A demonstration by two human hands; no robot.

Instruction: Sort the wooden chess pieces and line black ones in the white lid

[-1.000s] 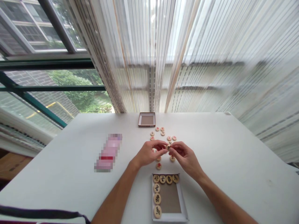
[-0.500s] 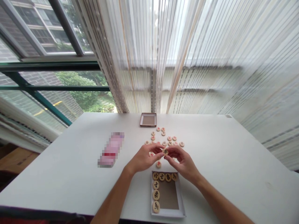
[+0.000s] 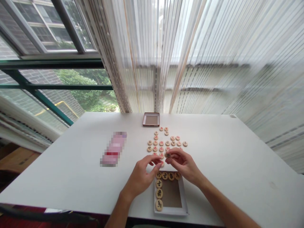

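Observation:
Between the thumb and fingers of my right hand [image 3: 184,161] is a round wooden Chinese chess piece [image 3: 167,155] with a black character, held above the table. My left hand [image 3: 144,172] is curved with thumb and fingertips apart and nothing in its grasp; the fingertips are beside a red-lettered piece [image 3: 162,163]. Below both hands lies a shallow white box [image 3: 184,196]. Black-lettered pieces line its top edge and left side, among them a horse piece [image 3: 159,205] at the lower left. Part of the top row is close under my left thumb.
Several red and black pieces, such as a far-right piece [image 3: 185,143], lie spread on the white table [image 3: 228,164] beyond my hands. An open box lid [image 3: 152,119] rests at the back. To the left is a blurred pink item [image 3: 114,148]. A curtain and window stand behind.
My left hand has come away from the held piece, moving down and left toward the box. My right hand keeps the piece, now tilted. The view has shifted slightly.

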